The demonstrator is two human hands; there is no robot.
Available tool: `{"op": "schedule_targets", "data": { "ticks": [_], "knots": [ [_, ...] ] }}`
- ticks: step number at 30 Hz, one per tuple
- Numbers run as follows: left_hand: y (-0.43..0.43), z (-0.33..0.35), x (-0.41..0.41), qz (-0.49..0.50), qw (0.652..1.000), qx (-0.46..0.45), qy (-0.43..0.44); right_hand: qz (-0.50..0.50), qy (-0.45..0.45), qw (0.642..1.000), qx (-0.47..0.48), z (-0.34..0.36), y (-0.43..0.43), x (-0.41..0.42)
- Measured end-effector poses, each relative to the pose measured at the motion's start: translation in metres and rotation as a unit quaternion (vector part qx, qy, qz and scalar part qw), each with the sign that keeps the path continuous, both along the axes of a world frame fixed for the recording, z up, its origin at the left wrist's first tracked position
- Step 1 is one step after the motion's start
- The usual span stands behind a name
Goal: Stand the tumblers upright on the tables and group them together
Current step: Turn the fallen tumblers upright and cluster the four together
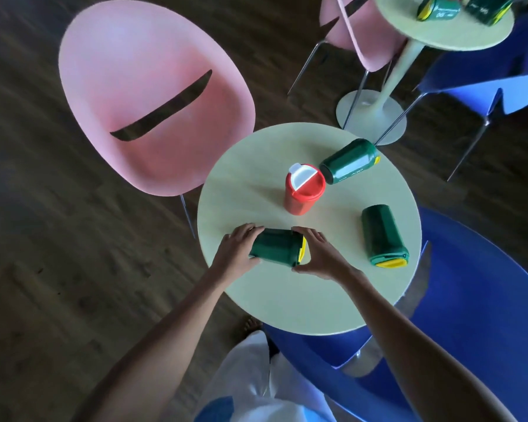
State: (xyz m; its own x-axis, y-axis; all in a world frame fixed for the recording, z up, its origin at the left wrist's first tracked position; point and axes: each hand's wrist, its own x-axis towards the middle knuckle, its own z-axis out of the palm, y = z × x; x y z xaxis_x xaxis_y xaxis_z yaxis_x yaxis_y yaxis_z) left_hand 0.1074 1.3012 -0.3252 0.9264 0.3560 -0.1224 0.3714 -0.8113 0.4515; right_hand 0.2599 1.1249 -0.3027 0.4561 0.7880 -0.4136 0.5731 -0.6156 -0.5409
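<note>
A round pale table (287,300) holds several tumblers. A red tumbler (302,191) with a white flip lid stands upright near the middle. Three green tumblers with yellow lids lie on their sides. One green tumbler (276,247) lies at the near left, with my left hand (237,249) on its base end and my right hand (320,254) on its lid end. A second lying green tumbler (349,161) is at the far right, its base close to the red one. The third green tumbler (383,236) lies at the right edge.
A pink chair (153,95) stands left of the table and a blue chair (485,300) right of it. A second round table (445,28) at the top right carries two more lying green tumblers (438,7), with a pink chair and a blue chair beside it. The floor is dark wood.
</note>
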Motion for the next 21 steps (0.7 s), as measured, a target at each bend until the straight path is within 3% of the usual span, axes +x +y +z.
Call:
{"op": "schedule_targets", "data": {
  "ticks": [5,10,21],
  "knots": [
    [0.008,-0.005,-0.003,0.003,0.993,-0.104,-0.047,-0.03,0.042,0.997,0.056,0.014,0.002,0.004],
    [0.007,0.006,-0.001,0.044,0.965,-0.239,-0.097,-0.107,0.094,0.98,0.141,0.044,0.005,0.009],
    [-0.011,0.02,0.012,0.083,0.918,-0.363,-0.135,-0.263,0.22,0.906,0.249,0.059,0.0,0.002]
  ]
}}
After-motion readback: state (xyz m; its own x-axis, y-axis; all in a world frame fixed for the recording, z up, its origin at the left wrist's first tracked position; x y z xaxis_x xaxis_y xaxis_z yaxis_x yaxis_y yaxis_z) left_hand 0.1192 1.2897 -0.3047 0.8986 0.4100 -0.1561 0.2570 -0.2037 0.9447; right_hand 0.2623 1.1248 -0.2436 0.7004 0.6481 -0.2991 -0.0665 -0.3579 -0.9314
